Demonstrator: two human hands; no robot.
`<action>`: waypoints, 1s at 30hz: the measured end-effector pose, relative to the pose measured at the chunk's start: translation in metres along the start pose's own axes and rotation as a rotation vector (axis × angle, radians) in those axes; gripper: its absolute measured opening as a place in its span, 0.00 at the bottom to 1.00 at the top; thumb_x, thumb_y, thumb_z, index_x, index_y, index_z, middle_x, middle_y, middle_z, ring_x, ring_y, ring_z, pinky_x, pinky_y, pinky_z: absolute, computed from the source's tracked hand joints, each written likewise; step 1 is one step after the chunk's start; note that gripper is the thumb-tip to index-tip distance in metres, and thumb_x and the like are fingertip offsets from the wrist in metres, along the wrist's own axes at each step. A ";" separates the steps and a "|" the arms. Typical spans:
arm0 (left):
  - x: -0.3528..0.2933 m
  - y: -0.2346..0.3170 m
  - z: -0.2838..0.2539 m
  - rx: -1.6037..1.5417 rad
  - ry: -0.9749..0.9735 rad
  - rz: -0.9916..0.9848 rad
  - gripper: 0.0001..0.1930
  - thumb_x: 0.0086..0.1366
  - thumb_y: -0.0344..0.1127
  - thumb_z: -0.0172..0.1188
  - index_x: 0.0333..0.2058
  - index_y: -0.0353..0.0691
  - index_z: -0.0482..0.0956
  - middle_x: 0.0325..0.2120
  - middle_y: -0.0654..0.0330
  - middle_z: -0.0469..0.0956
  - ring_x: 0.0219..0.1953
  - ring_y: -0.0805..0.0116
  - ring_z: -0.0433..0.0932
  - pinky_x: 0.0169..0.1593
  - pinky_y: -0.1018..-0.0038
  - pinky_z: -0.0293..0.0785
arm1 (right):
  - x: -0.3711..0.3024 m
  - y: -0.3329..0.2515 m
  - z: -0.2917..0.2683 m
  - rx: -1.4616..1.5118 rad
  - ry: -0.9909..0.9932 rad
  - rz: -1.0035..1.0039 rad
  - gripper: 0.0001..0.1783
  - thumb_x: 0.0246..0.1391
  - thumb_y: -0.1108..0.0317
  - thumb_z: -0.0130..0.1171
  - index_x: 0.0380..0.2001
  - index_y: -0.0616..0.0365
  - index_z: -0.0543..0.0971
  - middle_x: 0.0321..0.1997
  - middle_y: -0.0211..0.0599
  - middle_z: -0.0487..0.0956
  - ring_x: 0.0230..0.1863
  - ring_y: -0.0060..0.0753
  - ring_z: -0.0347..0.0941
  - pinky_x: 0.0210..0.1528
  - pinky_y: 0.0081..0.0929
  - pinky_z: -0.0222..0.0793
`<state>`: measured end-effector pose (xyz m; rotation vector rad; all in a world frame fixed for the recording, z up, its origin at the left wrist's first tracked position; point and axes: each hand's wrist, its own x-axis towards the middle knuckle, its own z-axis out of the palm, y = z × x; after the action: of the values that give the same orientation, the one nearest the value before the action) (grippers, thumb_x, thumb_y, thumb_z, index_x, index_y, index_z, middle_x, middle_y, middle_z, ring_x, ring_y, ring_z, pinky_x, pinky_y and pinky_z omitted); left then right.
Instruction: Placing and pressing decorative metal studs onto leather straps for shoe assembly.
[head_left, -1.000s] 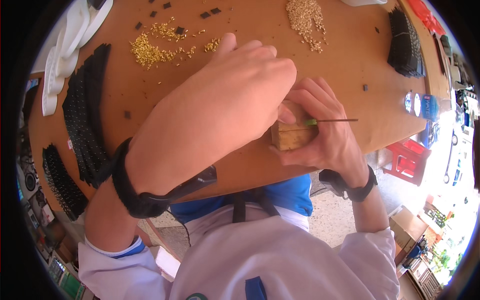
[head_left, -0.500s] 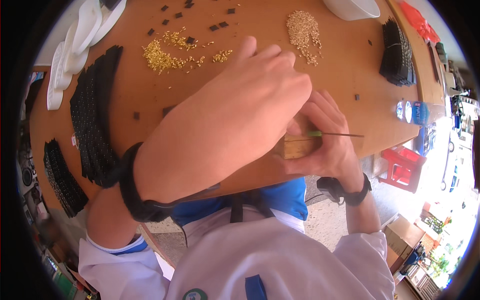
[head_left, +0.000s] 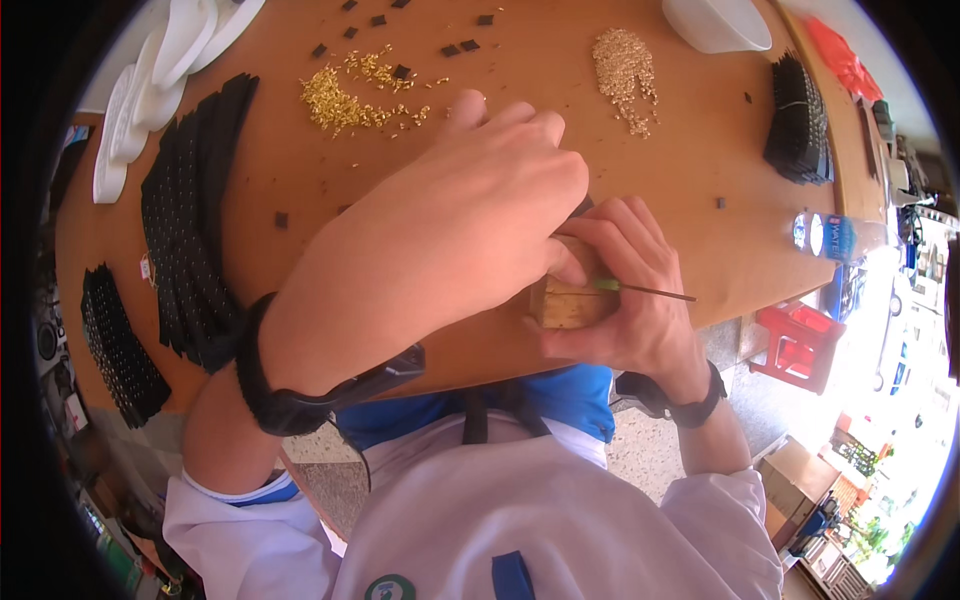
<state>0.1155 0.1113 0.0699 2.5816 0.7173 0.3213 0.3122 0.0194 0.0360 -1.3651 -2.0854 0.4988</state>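
My right hand is wrapped round a small wooden block above the table's near edge. A thin dark rod with a green end sticks out sideways between its fingers. My left hand reaches across from the left, its fingers curled and mostly hidden beneath the knuckles. Its thumb lies against the top of the block. A bit of something dark shows between the two hands. Past my left hand lie a pile of small gold-coloured metal pieces and several black squares.
A copper-coloured pile and a white bowl sit at the back. Black studded strips lie at left near white sole-shaped pieces. At right are a black strip bundle, a bottle and a red stool.
Both hands have shifted a little left and nearer me, with the block and rod still in the right. My left forearm now covers the small gold cluster. The view has shifted slightly.
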 end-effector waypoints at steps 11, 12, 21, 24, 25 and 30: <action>-0.006 -0.010 0.020 0.013 0.100 0.075 0.19 0.57 0.45 0.73 0.30 0.37 0.74 0.36 0.54 0.70 0.47 0.56 0.71 0.55 0.59 0.60 | -0.001 0.002 0.009 0.005 0.000 0.047 0.34 0.22 0.60 0.78 0.42 0.55 0.81 0.39 0.33 0.76 0.40 0.45 0.72 0.35 0.39 0.75; -0.007 -0.010 0.021 0.006 0.123 0.081 0.19 0.57 0.44 0.72 0.31 0.37 0.74 0.36 0.54 0.70 0.47 0.56 0.72 0.54 0.59 0.60 | 0.000 0.002 0.008 0.011 -0.008 0.050 0.34 0.22 0.60 0.78 0.42 0.55 0.81 0.39 0.33 0.76 0.40 0.45 0.72 0.35 0.39 0.75; -0.010 -0.009 0.024 0.026 0.174 0.077 0.18 0.57 0.41 0.72 0.32 0.39 0.72 0.35 0.55 0.71 0.46 0.55 0.72 0.53 0.58 0.61 | 0.002 0.000 0.008 -0.011 -0.032 0.060 0.32 0.23 0.61 0.77 0.40 0.56 0.80 0.38 0.32 0.75 0.38 0.45 0.70 0.35 0.39 0.75; -0.010 -0.010 0.024 0.049 0.157 0.080 0.17 0.57 0.41 0.72 0.31 0.39 0.72 0.34 0.56 0.72 0.45 0.55 0.73 0.53 0.58 0.61 | 0.002 0.000 0.007 -0.026 -0.036 0.051 0.32 0.24 0.61 0.77 0.40 0.55 0.80 0.38 0.33 0.75 0.38 0.45 0.69 0.35 0.40 0.74; -0.010 -0.011 0.023 0.067 0.147 0.085 0.17 0.57 0.41 0.72 0.31 0.39 0.72 0.34 0.56 0.72 0.45 0.55 0.73 0.53 0.58 0.61 | 0.002 -0.001 0.007 -0.032 -0.038 0.048 0.32 0.24 0.62 0.77 0.40 0.55 0.80 0.38 0.33 0.75 0.38 0.45 0.69 0.35 0.40 0.74; -0.009 -0.008 0.025 -0.018 0.137 0.070 0.15 0.58 0.40 0.71 0.29 0.39 0.73 0.32 0.56 0.73 0.45 0.55 0.74 0.53 0.58 0.62 | 0.003 0.001 0.007 0.001 -0.054 0.046 0.33 0.24 0.63 0.77 0.42 0.55 0.80 0.40 0.34 0.76 0.38 0.47 0.68 0.39 0.41 0.73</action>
<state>0.1122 0.1040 0.0433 2.5909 0.6685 0.5283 0.3078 0.0231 0.0311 -1.4166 -2.1006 0.5618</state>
